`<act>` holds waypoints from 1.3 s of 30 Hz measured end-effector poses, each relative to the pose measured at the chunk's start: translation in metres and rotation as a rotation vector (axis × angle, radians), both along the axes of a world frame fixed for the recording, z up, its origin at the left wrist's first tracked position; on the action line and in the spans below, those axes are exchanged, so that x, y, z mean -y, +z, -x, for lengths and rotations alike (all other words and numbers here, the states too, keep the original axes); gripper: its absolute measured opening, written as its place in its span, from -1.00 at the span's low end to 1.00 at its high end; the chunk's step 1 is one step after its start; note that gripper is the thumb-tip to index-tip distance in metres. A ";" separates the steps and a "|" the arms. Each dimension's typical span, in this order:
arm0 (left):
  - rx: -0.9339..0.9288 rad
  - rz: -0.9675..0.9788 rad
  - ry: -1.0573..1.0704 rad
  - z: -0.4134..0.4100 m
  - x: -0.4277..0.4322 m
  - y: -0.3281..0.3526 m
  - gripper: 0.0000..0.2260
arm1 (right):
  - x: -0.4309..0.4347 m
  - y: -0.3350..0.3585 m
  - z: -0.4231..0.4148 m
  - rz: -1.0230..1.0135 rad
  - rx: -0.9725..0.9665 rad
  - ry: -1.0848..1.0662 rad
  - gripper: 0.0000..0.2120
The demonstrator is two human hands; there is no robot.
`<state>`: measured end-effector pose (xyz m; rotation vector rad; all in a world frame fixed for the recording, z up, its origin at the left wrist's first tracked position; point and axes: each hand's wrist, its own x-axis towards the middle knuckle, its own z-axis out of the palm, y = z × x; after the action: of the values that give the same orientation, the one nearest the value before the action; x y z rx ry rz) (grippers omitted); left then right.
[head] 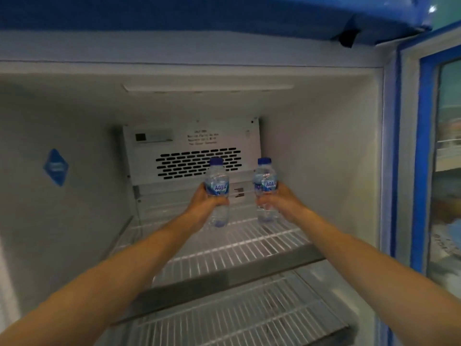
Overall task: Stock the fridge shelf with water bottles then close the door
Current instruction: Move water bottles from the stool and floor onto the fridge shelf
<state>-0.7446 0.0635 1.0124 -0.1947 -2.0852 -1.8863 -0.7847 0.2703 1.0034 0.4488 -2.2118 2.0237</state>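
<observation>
- Left hand [203, 199] — fingers clamped round left bottle [216, 188], upright, deep over the shelf [237, 248].
- Right hand [280, 201] grips right bottle [265, 184] likewise, beside it, apart.
- Bases near the shelf wires straight below — touching or not, unclear.
- Door [422, 146] open, right hand nearer.

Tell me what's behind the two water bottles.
A white back panel with black vent slots and small print too blurred to read. The left bottle covers part of the slots. The right bottle, left hand and right hand hide bits of the wall behind them.
</observation>
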 end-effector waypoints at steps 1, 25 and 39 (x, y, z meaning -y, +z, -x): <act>0.001 -0.007 -0.019 0.010 -0.004 0.000 -0.44 | -0.002 -0.003 0.006 0.005 0.000 -0.017 -0.60; 0.086 -0.076 -0.202 0.164 -0.059 -0.028 -0.61 | -0.028 -0.028 0.043 -0.015 0.049 0.090 -0.36; 0.121 0.033 -0.182 0.181 -0.063 -0.057 -0.32 | -0.028 -0.034 0.053 -0.023 0.054 0.059 -0.26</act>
<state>-0.9260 0.1264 0.9552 -0.2944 -2.2476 -2.0137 -0.8376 0.2986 0.9698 0.4725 -2.2821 2.0653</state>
